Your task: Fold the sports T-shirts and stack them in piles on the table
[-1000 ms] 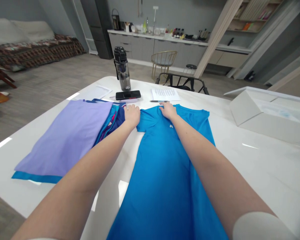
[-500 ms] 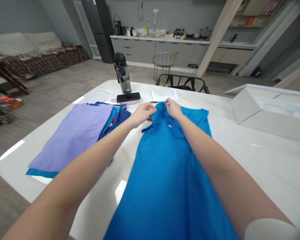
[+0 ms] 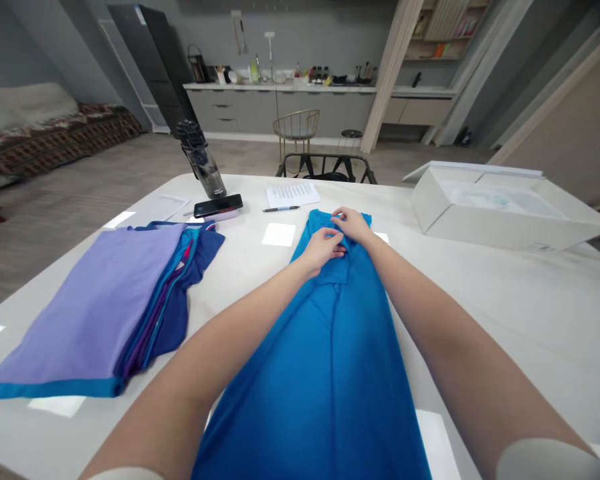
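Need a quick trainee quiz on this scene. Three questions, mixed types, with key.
1. True or false: the pen lies on the blue T-shirt.
2. Multiple choice: the top garment of the folded stack is A red, B lilac, C white.
3. Short answer: which reaches farther across the white table, the left hand or the right hand?

Key: 1 false, the pen lies on the white table beyond the blue T-shirt; 2 B; 3 the right hand.
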{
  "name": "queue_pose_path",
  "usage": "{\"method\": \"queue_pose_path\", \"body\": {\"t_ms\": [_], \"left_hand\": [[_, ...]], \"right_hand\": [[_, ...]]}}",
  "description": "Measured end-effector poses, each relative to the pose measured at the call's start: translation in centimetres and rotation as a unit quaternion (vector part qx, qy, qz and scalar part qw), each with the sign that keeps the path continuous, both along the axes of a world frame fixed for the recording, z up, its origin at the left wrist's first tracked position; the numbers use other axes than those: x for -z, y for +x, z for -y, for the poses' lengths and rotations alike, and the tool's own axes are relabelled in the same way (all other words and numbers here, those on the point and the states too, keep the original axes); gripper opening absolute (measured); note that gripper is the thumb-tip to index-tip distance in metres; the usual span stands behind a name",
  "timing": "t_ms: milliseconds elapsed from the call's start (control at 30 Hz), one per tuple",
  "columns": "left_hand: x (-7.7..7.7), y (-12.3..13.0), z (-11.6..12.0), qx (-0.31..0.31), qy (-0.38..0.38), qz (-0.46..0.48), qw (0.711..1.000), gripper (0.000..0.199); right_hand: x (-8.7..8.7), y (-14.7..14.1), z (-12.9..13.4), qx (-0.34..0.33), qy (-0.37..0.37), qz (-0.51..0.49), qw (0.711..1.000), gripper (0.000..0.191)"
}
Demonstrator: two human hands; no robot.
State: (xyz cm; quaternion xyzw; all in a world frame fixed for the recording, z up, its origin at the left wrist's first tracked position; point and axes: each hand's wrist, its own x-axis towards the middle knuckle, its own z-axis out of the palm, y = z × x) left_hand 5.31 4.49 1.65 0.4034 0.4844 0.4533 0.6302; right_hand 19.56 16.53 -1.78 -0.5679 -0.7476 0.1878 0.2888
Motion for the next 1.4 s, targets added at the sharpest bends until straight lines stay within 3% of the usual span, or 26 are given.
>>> {"method": "queue_pose_path", "body": {"t_ms": [100, 167, 233, 300, 400, 467, 567, 700, 833, 900, 1000, 1133, 1233, 1400], "left_hand": [[2.7, -0.6, -0.1, -0.006, 0.045, -0.11, 0.993, 0.016], [3.7, -1.8, -0.3, 0.016, 0.131, -0.233, 0.963, 0.022], [4.0, -3.1, -1.0, 0.047, 0.235, -0.36, 0.901, 0.031], [3.9, -4.2, -2.4, 0.066, 0.306, -0.477, 0.821, 0.041], [3.6, -4.7, -5.6, 0.082, 0.31, -0.608, 0.726, 0.055], [3.7, -4.6, -8.0, 0.104, 0.287, -0.647, 0.699, 0.059], [4.1, -4.3, -10.8, 0.134, 0.261, -0.659, 0.693, 0.047], [4.4, -4.5, -12.3, 0.133, 0.255, -0.662, 0.692, 0.029], [4.3, -5.4, -12.7, 0.085, 0.224, -0.629, 0.74, 0.029], [4.3, -5.9, -12.9, 0.097, 0.221, -0.612, 0.754, 0.03], [4.8, -6.3, -13.0, 0.151, 0.251, -0.616, 0.732, 0.035], [5.2, -6.0, -13.0, 0.135, 0.249, -0.628, 0.725, 0.028], [5.0, -5.6, -12.9, 0.11, 0.238, -0.623, 0.737, 0.019], [4.4, -5.8, -12.3, 0.042, 0.223, -0.589, 0.775, 0.018]], "right_hand": [[0.2, 1.8, 1.7, 0.02, -0.034, 0.027, 0.999, 0.034], [0.0, 2.8, 3.4, 0.027, -0.068, 0.037, 0.997, 0.053], [-0.2, 3.6, 5.3, 0.044, -0.092, 0.064, 0.993, 0.059], [-0.2, 4.1, 7.0, 0.056, -0.096, 0.099, 0.989, 0.053], [0.2, 4.1, 8.5, 0.061, -0.079, 0.114, 0.988, 0.041], [0.6, 3.7, 8.7, 0.074, -0.067, 0.108, 0.989, 0.034], [1.1, 2.9, 8.4, 0.083, -0.054, 0.083, 0.992, 0.026], [1.1, 2.4, 8.3, 0.088, -0.034, -0.001, 0.996, 0.018], [0.7, 2.4, 9.4, 0.106, -0.06, -0.163, 0.979, 0.015], [0.5, 2.1, 10.2, 0.108, -0.094, -0.276, 0.95, 0.017], [0.2, 1.2, 11.3, 0.112, -0.17, -0.409, 0.89, 0.021], [0.0, 0.1, 12.0, 0.139, -0.268, -0.475, 0.826, 0.022], [0.2, -0.2, 11.9, 0.176, -0.275, -0.428, 0.843, 0.028], [0.5, 0.6, 11.7, 0.212, -0.23, -0.362, 0.878, 0.014]]}}
